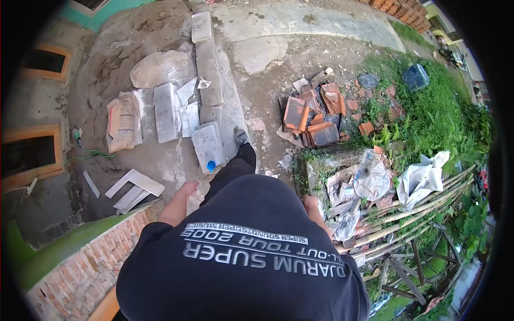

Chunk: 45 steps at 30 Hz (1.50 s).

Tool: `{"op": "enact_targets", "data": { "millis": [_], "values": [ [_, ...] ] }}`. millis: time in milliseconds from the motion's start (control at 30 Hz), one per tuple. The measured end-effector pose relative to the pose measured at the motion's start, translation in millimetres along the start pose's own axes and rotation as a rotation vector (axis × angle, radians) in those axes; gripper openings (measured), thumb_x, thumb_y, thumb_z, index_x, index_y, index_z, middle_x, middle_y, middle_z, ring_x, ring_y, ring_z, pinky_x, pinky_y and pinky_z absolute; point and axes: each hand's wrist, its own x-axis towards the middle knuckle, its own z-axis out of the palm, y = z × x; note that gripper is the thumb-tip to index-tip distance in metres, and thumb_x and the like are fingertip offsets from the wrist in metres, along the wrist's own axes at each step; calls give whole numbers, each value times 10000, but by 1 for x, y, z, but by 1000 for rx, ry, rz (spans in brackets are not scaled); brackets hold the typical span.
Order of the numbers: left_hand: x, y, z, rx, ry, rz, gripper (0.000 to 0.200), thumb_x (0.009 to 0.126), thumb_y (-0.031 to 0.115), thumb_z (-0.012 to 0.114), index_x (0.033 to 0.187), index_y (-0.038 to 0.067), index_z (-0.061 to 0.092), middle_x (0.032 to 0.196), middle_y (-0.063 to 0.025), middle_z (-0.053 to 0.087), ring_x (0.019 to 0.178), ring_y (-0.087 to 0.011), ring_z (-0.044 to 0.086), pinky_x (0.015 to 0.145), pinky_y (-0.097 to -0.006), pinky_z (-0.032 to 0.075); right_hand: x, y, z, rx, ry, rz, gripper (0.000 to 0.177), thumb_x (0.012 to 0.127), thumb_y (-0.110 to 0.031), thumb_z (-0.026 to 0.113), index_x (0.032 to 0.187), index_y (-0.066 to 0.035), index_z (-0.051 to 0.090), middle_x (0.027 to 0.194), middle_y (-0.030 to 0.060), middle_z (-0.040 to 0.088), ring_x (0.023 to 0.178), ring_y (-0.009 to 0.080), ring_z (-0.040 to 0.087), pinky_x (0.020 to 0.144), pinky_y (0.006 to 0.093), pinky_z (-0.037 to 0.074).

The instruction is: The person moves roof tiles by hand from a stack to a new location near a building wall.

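My left hand (189, 187) hangs low beside my dark trouser leg, fingers loosely extended and nothing visible in it. On the other side, my right hand (309, 201) shows only in part past the edge of my black shirt (251, 230); its fingers are hidden. Ahead of the left hand lies a pale slab (208, 143), with a round blue object (211, 165) at its near end. One shoe (241, 137) shows just right of that slab. Nearest the right hand is a low, overgrown masonry edge (308, 179).
Broken roof tiles (324, 134) lie in a heap ahead right. Bamboo poles (412, 216) and a crumpled grey sheet (420, 182) are at right. Left are a paper sack (122, 123), pale boards (167, 112), white offcuts (134, 188) and a brick wall (101, 262).
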Motion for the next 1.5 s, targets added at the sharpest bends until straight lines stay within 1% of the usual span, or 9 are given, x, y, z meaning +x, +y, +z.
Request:
{"op": "enact_targets", "data": {
  "millis": [267,433,500,567,667,767,933,1300,1500],
  "values": [
    [57,192,-39,-101,21,260,619,940,315,647,1450,-10,513,1346,-183,626,1138,-288,635,928,-385,520,-21,-128,28,-209,-57,12,451,898,-159,606,1345,-112,572,832,83,648,655,214,608,585,389,512],
    [84,249,-72,83,-33,364,649,945,313,648,1476,-22,484,1389,-206,599,1153,-295,634,957,-388,519,-8,-152,44,-11,-110,46,449,899,-160,612,1344,-100,603,912,100,688,754,220,646,643,390,534],
    [90,263,-81,18,-6,353,640,947,308,651,1465,-33,492,1375,-197,611,1134,-287,643,951,-389,522,-38,-183,60,-112,-122,-54,308,898,-161,603,1183,-51,643,767,39,584,585,148,542,478,318,414],
    [113,258,-88,-20,-17,340,627,958,327,642,1461,-18,497,1368,-168,614,1139,-280,638,964,-386,511,-52,-205,72,-234,-94,-93,352,901,-162,602,1219,-17,652,902,108,683,704,237,652,590,373,516],
    [124,251,-93,-100,-27,277,575,965,315,647,1420,-16,528,1317,-127,630,1132,-271,634,941,-365,518,51,-119,74,-211,-252,-127,517,901,-222,637,1367,-2,599,1260,236,685,1223,350,631,1028,390,483],
    [152,229,-100,-143,-133,138,563,959,362,650,1413,46,548,1368,-140,609,1155,-280,621,884,-435,507,0,-205,78,-663,-224,-232,473,898,-230,642,1308,6,640,1218,212,704,1159,316,661,991,389,500],
    [141,283,-118,-134,-119,7,600,984,455,560,1488,144,465,1383,-86,601,1242,-269,563,925,-456,424,-3,-280,93,-200,-83,103,390,898,-208,606,1216,-2,696,1087,167,732,935,263,695,793,402,543],
    [203,458,-123,-251,38,161,542,988,389,544,1446,104,500,1453,-120,544,1251,-266,561,931,-435,461,184,-427,98,-67,-209,-65,354,944,-177,577,1217,27,673,1117,145,710,944,254,684,808,379,539],
    [243,522,-91,249,-45,170,436,928,395,541,1205,87,675,1082,-89,683,974,-244,618,859,-424,438,219,-535,97,-36,-260,-135,365,948,-176,598,1265,2,637,1057,97,724,856,173,690,672,315,534]
  ]
}}
